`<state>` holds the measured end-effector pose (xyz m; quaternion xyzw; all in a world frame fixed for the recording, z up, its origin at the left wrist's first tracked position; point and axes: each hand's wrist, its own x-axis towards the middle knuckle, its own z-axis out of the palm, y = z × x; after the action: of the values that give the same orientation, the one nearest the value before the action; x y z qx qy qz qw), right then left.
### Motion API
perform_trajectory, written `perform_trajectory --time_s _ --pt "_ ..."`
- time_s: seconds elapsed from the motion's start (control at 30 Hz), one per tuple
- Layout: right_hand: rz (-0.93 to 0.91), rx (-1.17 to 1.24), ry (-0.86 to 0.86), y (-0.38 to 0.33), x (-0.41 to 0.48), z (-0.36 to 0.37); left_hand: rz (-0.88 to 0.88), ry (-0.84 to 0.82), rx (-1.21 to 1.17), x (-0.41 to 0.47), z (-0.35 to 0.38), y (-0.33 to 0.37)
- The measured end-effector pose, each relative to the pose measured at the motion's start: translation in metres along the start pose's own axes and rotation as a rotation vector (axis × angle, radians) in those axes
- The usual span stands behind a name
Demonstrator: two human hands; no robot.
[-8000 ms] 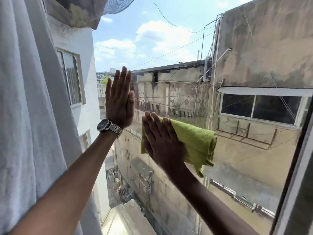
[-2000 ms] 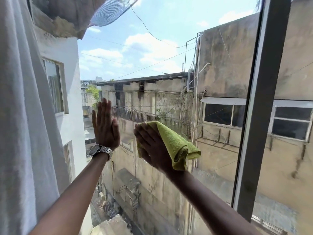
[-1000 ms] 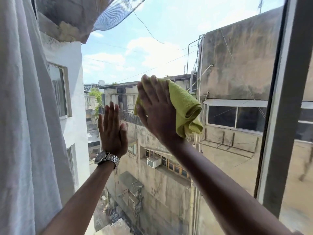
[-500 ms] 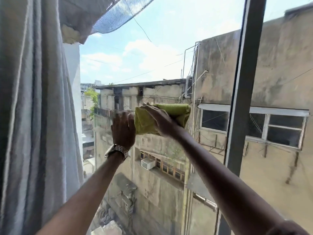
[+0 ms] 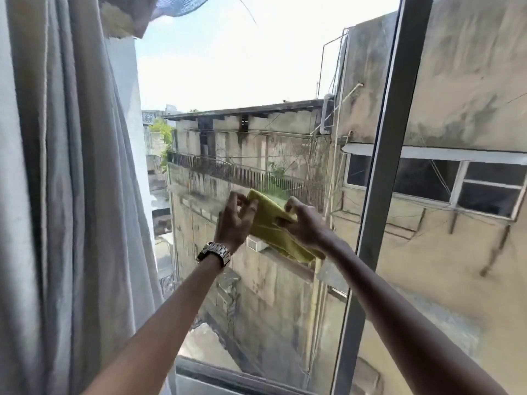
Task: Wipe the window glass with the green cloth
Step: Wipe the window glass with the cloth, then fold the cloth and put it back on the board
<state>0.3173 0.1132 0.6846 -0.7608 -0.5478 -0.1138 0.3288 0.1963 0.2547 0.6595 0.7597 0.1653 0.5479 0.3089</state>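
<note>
Green cloth (image 5: 269,220) now off the glass, lowered, fingers of left hand (image 5: 235,223) and right hand (image 5: 306,226) pinching it

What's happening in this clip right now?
A person stands at a window, both arms stretched toward the window glass. The left hand and right hand both grip the green microfibre cloth, which is bunched between them and appears off the pane, as if being refolded. No wiping is happening at this instant. A metal-band wristwatch sits on the left wrist, and a grey curtain hangs at the left.
</note>
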Motion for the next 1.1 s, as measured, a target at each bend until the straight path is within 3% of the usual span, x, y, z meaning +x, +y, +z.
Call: perform_trajectory --time_s 0.1,0.2,0.4,0.47,0.57,0.83,0.93,1.1 --pt "0.144 0.209 -0.170 0.041 -0.054 0.031 -0.105 -0.199 0.012 -0.065 0.006 -0.032" --pt "0.212 0.198 -0.398 0.082 -0.129 0.097 -0.221 -0.461 0.103 -0.163 0.018 -0.084" --pt "0.314 0.161 -1.024 0.133 -0.345 0.259 -0.820 -0.936 0.215 -0.436 0.018 -0.170" --pt "0.354 0.150 -1.240 0.140 -0.420 0.308 -0.988 -1.052 0.225 -0.531 0.009 -0.181" --pt "0.309 0.099 -1.434 0.151 -0.520 0.367 -1.171 -1.169 0.266 -0.653 0.002 -0.194" --pt "-0.034 -0.105 -1.594 0.203 -0.670 0.501 -1.497 -1.202 0.357 -0.862 0.027 -0.246" --pt "-0.163 -0.176 -1.571 0.228 -0.694 0.546 -1.420 -1.275 0.425 -0.909 0.045 -0.272" --pt "-0.241 -0.176 -1.445 0.247 -0.702 0.596 -1.179 -1.244 0.768 -0.920 0.053 -0.322"
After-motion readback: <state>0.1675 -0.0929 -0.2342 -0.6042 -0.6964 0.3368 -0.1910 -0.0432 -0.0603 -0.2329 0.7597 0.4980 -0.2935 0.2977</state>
